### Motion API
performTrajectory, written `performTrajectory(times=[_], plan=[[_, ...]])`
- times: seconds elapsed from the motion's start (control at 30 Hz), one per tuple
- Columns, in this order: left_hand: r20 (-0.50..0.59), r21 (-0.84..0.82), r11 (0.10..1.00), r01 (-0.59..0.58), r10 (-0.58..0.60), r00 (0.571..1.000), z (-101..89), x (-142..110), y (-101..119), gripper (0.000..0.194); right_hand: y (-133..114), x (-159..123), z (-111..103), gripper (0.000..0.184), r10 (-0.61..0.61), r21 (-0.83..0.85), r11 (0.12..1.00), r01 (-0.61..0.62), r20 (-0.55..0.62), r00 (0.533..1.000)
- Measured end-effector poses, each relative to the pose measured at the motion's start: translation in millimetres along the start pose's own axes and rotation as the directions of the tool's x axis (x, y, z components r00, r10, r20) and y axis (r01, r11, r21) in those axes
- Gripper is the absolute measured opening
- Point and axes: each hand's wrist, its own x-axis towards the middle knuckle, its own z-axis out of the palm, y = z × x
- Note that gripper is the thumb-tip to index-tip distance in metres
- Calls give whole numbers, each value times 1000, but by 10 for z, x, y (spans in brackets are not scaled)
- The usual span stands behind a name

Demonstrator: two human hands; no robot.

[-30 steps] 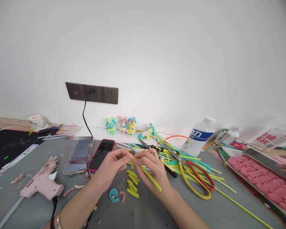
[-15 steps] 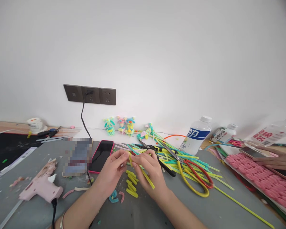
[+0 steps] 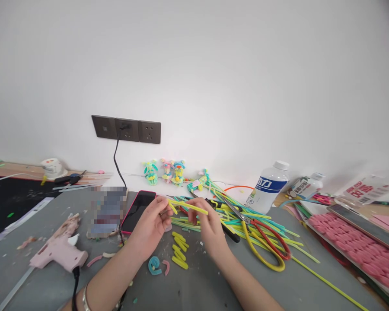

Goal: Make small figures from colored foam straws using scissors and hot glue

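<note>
I work above a grey mat (image 3: pixel 194 287), and past its far left side I see the wooden table (image 3: pixel 26 169). The widest room for moving is on the near side, between my forearms, where the grey surface shows with small scraps on it. On the far side my room is narrower, because the pile of chenille stems (image 3: pixel 262 226) lies just behind my right hand (image 3: pixel 211 226). To the right, the scissors (image 3: pixel 267 265) lie with their yellow and red handles toward the near side. To the left, the smartphone with pink edge (image 3: pixel 138 209) is just beside my left hand (image 3: pixel 152 222), and the pink glue gun (image 3: pixel 60 252) lies further left, well apart.

The yellow chenille stem (image 3: pixel 189 207) is in the air between my two hands, bent at its left end. My left hand is clamped on this bend with thumb and forefinger, its other fingers curled. My right hand has its fingers bent around the straight part, but I cannot tell whether they pinch it. Both forearms come from the near side and lean inward. Under the gap between the hands, short yellow pieces (image 3: pixel 180 250) lie in a column, near a blue curl (image 3: pixel 154 265).
</note>
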Motion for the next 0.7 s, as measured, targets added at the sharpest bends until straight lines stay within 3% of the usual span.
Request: performTrajectory(times=[0.1,0.17,0.27,0.4,0.57,0.7], plan=[[67,27,998,64,-66,996,6,-24,-19,29,-49,-55,38,12,-222,-163,959,231,72,972],[90,50,995,90,-94,992,9,-40,-22,29,-63,-67,52,18,-252,-85,962,259,84,964],[100,85,990,110,-118,988,18,-62,-10,31,-60,-52,49,28,-177,86,981,174,36,984],[161,175,977,122,-150,975,38,-88,16,31,-59,-11,-9,10,-33,234,972,25,31,999],[212,328,944,37,-111,971,66,-117,36,37,-75,31,-93,13,112,391,908,-149,117,987],[224,435,900,19,-128,966,81,-134,55,43,-49,69,-115,17,139,459,864,-204,172,975]])
